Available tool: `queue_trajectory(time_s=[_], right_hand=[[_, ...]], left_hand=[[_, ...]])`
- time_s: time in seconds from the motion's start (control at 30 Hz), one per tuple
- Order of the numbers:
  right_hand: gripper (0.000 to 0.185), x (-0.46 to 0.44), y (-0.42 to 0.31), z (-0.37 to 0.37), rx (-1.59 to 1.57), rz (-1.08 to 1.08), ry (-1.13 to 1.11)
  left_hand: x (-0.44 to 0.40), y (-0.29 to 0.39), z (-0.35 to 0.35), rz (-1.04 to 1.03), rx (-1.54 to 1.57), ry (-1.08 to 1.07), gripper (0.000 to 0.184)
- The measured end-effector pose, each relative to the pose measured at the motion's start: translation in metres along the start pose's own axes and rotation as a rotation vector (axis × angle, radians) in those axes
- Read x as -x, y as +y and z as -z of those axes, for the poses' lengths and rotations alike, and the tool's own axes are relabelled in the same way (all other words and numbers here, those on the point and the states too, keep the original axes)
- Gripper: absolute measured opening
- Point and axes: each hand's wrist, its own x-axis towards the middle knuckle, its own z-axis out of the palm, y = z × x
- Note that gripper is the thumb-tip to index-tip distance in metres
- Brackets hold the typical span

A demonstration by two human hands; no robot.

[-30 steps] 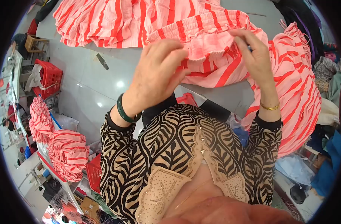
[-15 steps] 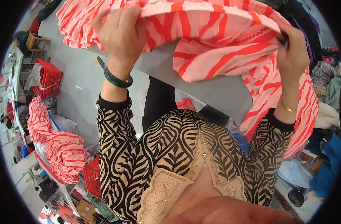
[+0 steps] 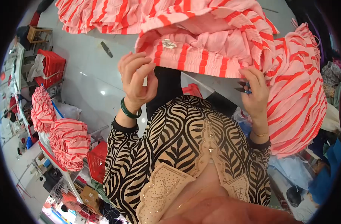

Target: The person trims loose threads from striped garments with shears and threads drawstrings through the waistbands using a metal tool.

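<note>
A pink garment (image 3: 200, 64) with red stripes lies across the table in front of me, its gathered elastic waistband toward me and its opening showing the inside. A small white label (image 3: 169, 44) is sewn inside the band. My left hand (image 3: 138, 79), a green bangle on its wrist, is at the left end of the waistband with fingers apart; I cannot tell whether the fingertips touch the cloth. My right hand (image 3: 255, 87) is closed around small thread snips (image 3: 243, 89) with dark blades, its fingertips against the waistband's right end.
More striped cloth (image 3: 99, 15) covers the table's far side, and a large heap (image 3: 297, 93) hangs at the right. Striped bundles (image 3: 69, 143) and a red basket (image 3: 52, 67) stand at the left. A wooden stool (image 3: 37, 34) is behind.
Both hands have come down and closer together from the raised, stretched band. The waistband now lies lower with its label showing, and the left hand's fingers have loosened from the cloth.
</note>
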Motion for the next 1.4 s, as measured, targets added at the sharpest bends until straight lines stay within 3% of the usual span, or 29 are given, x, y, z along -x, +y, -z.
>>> queue_trajectory(time_s=[0.13,0.17,0.3,0.57,0.67,0.7,0.77,0.87,1.03,1.13,1.23,1.33,1.4], right_hand=[[0.054,0.001,-0.023,-0.001,-0.14,0.06,-0.074],[0.053,-0.002,-0.029,-0.006,-0.19,0.108,-0.043],[0.045,-0.014,-0.039,-0.024,-0.384,0.03,-0.169],[0.025,-0.074,-0.061,-0.067,-0.451,0.046,-0.167],[0.029,-0.104,-0.069,-0.083,-0.431,-0.116,-0.235],[0.033,-0.112,-0.069,-0.089,-0.411,-0.134,-0.252],[0.043,-0.121,-0.066,-0.104,-0.311,-0.098,-0.247],[0.04,-0.111,-0.066,-0.113,-0.161,0.03,-0.232],[0.022,-0.09,-0.066,-0.108,-0.424,-0.068,-0.2],[0.02,-0.079,-0.056,-0.109,-0.54,-0.08,-0.172],[0.02,-0.079,-0.057,-0.104,-0.397,0.047,-0.146],[0.02,-0.08,-0.062,-0.098,-0.303,0.176,-0.109],[0.015,-0.076,-0.064,-0.097,-0.429,0.114,-0.083]], left_hand=[[-0.003,-0.002,0.008,0.35,-0.042,0.254,0.032],[-0.001,-0.009,0.009,0.441,-0.017,0.218,0.025],[0.006,-0.009,0.003,0.764,0.342,0.172,0.03],[-0.023,-0.023,-0.007,0.438,-0.065,0.046,0.044],[-0.03,-0.022,-0.015,0.699,0.011,-0.104,0.043],[-0.03,-0.019,-0.016,0.662,-0.04,-0.089,0.042],[-0.02,-0.021,-0.02,0.829,0.302,-0.031,0.039],[-0.01,-0.026,-0.019,0.983,0.704,0.05,0.029],[-0.006,-0.035,-0.022,1.168,1.689,0.384,0.021],[-0.01,-0.02,-0.027,1.179,1.8,0.398,0.028],[-0.008,0.0,-0.032,1.194,1.708,0.235,0.03],[0.002,0.013,-0.034,1.143,1.596,0.097,0.026],[0.002,0.016,-0.034,1.18,1.598,0.164,0.019]])
